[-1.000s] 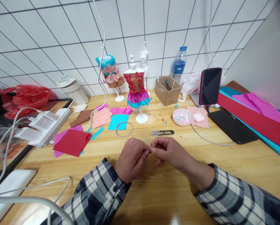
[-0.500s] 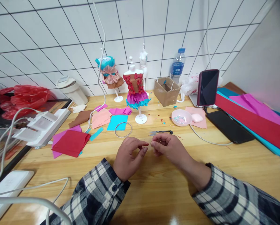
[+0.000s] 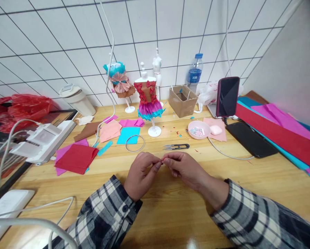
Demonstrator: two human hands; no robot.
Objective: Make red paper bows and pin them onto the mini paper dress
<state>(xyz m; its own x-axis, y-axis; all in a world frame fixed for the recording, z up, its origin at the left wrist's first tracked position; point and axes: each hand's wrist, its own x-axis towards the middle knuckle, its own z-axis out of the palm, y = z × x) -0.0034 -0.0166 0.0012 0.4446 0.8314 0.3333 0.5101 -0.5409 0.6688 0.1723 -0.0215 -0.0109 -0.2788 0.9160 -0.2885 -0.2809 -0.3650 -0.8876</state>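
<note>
A wall (image 3: 167, 20) of white tiles with dark joints rises behind the surface (image 3: 175, 211), whose yellowish wood shows long grain. A plain greyish side wall (image 3: 287, 69) stands at right; light glints softly off the wood.

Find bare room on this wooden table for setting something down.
Bare wood shows between the black-and-white plaid sleeves, and between the left hand and the square red sheets. Crowded farther back: dressed white mannequins, brown cardboard box, round pink bowl.

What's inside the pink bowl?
The pink bowl holds a cluster of tiny pieces, pale and bluish, too small to identify. Whatever lies beneath them is covered and can't be seen.
</note>
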